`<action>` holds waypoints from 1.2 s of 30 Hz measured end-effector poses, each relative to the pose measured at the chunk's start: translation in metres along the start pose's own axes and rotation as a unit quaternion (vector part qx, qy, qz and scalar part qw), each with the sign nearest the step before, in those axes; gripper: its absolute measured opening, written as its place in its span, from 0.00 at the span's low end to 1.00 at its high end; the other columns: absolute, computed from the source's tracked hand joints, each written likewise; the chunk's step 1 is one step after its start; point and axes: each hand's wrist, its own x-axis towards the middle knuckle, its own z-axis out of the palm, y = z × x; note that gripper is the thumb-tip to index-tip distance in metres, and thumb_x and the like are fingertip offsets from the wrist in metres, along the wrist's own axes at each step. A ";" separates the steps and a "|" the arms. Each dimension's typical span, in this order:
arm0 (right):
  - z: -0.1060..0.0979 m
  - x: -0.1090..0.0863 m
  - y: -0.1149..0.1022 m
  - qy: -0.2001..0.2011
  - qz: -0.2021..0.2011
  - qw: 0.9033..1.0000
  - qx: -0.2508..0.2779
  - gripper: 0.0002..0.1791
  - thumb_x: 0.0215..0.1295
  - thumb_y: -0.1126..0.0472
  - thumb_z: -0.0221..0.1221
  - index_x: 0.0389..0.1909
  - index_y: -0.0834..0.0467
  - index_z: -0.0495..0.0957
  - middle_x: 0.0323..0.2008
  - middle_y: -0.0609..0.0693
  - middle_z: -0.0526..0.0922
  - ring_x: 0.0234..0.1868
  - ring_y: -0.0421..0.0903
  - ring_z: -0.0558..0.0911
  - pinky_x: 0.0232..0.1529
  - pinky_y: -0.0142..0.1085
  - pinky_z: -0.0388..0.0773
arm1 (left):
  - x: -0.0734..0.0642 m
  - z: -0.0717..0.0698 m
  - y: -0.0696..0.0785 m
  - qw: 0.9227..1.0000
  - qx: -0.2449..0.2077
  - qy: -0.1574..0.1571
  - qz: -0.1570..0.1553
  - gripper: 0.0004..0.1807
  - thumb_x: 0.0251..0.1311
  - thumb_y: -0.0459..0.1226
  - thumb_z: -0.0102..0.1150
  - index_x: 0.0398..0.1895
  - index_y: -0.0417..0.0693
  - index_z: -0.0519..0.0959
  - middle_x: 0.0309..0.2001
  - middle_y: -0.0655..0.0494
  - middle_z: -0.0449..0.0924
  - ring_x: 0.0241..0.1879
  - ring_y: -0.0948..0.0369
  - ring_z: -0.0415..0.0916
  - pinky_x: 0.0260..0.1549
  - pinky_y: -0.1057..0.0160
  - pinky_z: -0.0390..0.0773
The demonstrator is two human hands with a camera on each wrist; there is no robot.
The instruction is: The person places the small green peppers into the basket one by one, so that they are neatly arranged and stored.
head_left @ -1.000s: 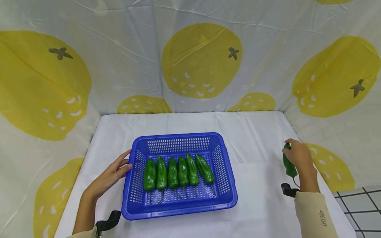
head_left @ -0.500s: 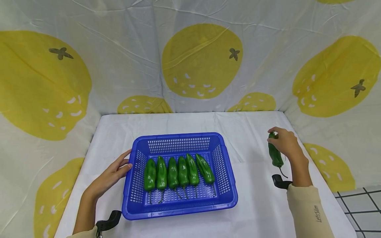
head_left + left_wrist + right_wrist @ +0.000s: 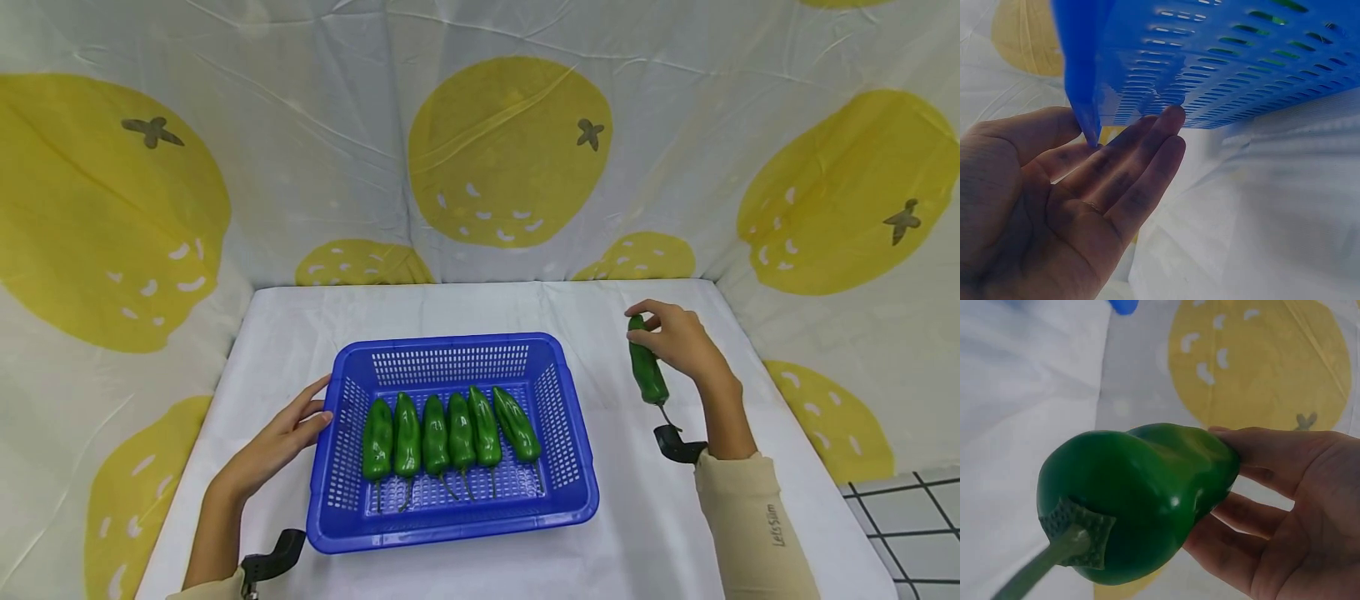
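Observation:
My right hand [image 3: 681, 340] pinches a green pepper [image 3: 647, 371] near its pointed end, above the white cloth to the right of the basket. Its thin stem hangs toward me. In the right wrist view the pepper [image 3: 1129, 500] shows its stem end close up, with thumb and fingers at the far tip. A blue plastic basket [image 3: 450, 540] holds several green peppers [image 3: 435, 437] in a row, stems toward me. My left hand [image 3: 273, 437] touches the basket's left rim. The left wrist view shows its fingers fairly straight, below the rim and near the slotted wall [image 3: 1222, 69].
A white cloth [image 3: 585, 317] covers the table. Sheets printed with yellow fruit [image 3: 510, 154] rise at the back and both sides. Black wrist mounts [image 3: 276, 557] sit on both arms. Floor tiles [image 3: 918, 521] show beyond the right edge.
My right hand has carried the pepper leftward and a little farther back, from the table's right edge toward the basket. The left hand and the basket stay in place.

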 end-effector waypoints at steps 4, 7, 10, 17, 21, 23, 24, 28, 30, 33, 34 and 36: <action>0.010 0.008 -0.017 -0.019 -0.021 0.999 0.023 0.17 0.63 0.60 0.55 0.52 0.57 0.72 0.39 0.64 0.80 0.27 0.47 0.82 0.29 0.43 0.81 | 0.000 0.001 0.001 1.000 0.005 0.001 0.001 0.34 0.67 0.45 0.44 0.72 0.57 0.43 0.61 0.37 0.62 0.54 0.42 0.69 0.50 0.40 0.68; 0.018 0.013 -0.031 -0.030 -0.034 0.999 0.027 0.16 0.63 0.60 0.55 0.52 0.57 0.73 0.39 0.64 0.79 0.26 0.47 0.82 0.28 0.42 0.81 | 0.000 0.001 0.001 1.000 0.002 0.000 0.001 0.34 0.67 0.45 0.44 0.72 0.57 0.43 0.61 0.37 0.62 0.54 0.42 0.69 0.50 0.40 0.68; 0.027 0.018 -0.045 -0.039 -0.046 0.998 0.029 0.16 0.62 0.60 0.56 0.51 0.56 0.73 0.40 0.63 0.79 0.26 0.47 0.82 0.29 0.41 0.81 | 0.000 0.000 0.001 1.000 -0.003 -0.001 0.000 0.33 0.67 0.45 0.44 0.72 0.58 0.43 0.61 0.38 0.63 0.54 0.42 0.69 0.50 0.40 0.68; 0.046 0.023 -0.075 -0.053 -0.069 0.996 0.019 0.15 0.60 0.59 0.58 0.50 0.53 0.75 0.39 0.60 0.80 0.32 0.50 0.81 0.30 0.39 0.79 | 0.000 0.001 -0.001 1.000 0.003 0.000 0.003 0.34 0.67 0.45 0.44 0.72 0.58 0.43 0.61 0.38 0.62 0.54 0.42 0.69 0.50 0.40 0.68; 0.056 0.024 -0.086 -0.074 -0.081 0.994 0.014 0.15 0.60 0.59 0.59 0.49 0.53 0.76 0.39 0.58 0.81 0.35 0.50 0.80 0.32 0.40 0.77 | 0.000 0.001 0.000 1.000 0.005 0.002 0.001 0.34 0.67 0.45 0.44 0.72 0.58 0.43 0.61 0.38 0.62 0.54 0.42 0.69 0.50 0.39 0.67; 0.061 0.025 -0.090 -0.087 -0.091 0.992 0.012 0.16 0.59 0.59 0.59 0.49 0.54 0.76 0.39 0.58 0.81 0.36 0.50 0.80 0.33 0.40 0.77 | 0.000 0.001 0.000 1.000 0.006 0.003 0.003 0.34 0.67 0.45 0.44 0.72 0.58 0.43 0.61 0.38 0.62 0.54 0.42 0.69 0.50 0.39 0.67; 0.064 0.025 -0.092 -0.095 -0.095 0.991 0.010 0.16 0.59 0.60 0.59 0.49 0.55 0.76 0.39 0.57 0.81 0.36 0.50 0.80 0.33 0.40 0.77 | 0.000 0.001 0.000 1.000 0.005 0.004 0.004 0.34 0.67 0.45 0.44 0.72 0.58 0.43 0.61 0.38 0.62 0.54 0.42 0.69 0.50 0.39 0.67; 0.077 0.026 -0.095 -0.121 -0.105 0.987 0.008 0.17 0.59 0.62 0.60 0.49 0.58 0.76 0.36 0.55 0.81 0.30 0.46 0.79 0.30 0.37 0.76 | 0.000 0.001 0.000 1.000 0.006 0.003 0.007 0.34 0.67 0.45 0.44 0.72 0.57 0.43 0.61 0.38 0.62 0.54 0.41 0.69 0.50 0.39 0.67; 0.084 0.026 -0.096 -0.131 -0.103 0.986 0.009 0.16 0.59 0.63 0.60 0.49 0.59 0.76 0.33 0.53 0.81 0.26 0.44 0.77 0.28 0.36 0.75 | 0.000 0.001 0.000 1.000 0.005 0.002 0.008 0.34 0.67 0.45 0.44 0.72 0.57 0.43 0.61 0.38 0.62 0.54 0.42 0.69 0.50 0.39 0.67; 0.095 0.027 -0.098 -0.142 -0.095 0.985 0.014 0.17 0.58 0.63 0.60 0.49 0.59 0.76 0.28 0.51 0.80 0.20 0.43 0.74 0.24 0.35 0.73 | 0.000 0.000 0.000 1.000 0.006 0.002 0.009 0.34 0.67 0.44 0.44 0.72 0.56 0.43 0.61 0.37 0.62 0.54 0.42 0.69 0.50 0.39 0.67; 0.098 0.027 -0.098 -0.145 -0.093 0.985 0.013 0.17 0.58 0.63 0.60 0.49 0.59 0.76 0.27 0.51 0.79 0.19 0.43 0.74 0.23 0.35 0.73 | 0.000 0.000 0.000 1.000 0.006 0.002 0.010 0.34 0.68 0.44 0.44 0.72 0.56 0.43 0.61 0.37 0.62 0.54 0.42 0.69 0.50 0.39 0.67; 0.106 0.027 -0.098 -0.150 -0.091 0.984 0.006 0.17 0.58 0.63 0.61 0.49 0.59 0.76 0.26 0.50 0.79 0.19 0.42 0.73 0.23 0.34 0.72 | 0.000 0.000 0.000 1.000 0.007 0.001 0.010 0.34 0.68 0.44 0.44 0.72 0.56 0.43 0.61 0.37 0.62 0.54 0.42 0.69 0.50 0.39 0.67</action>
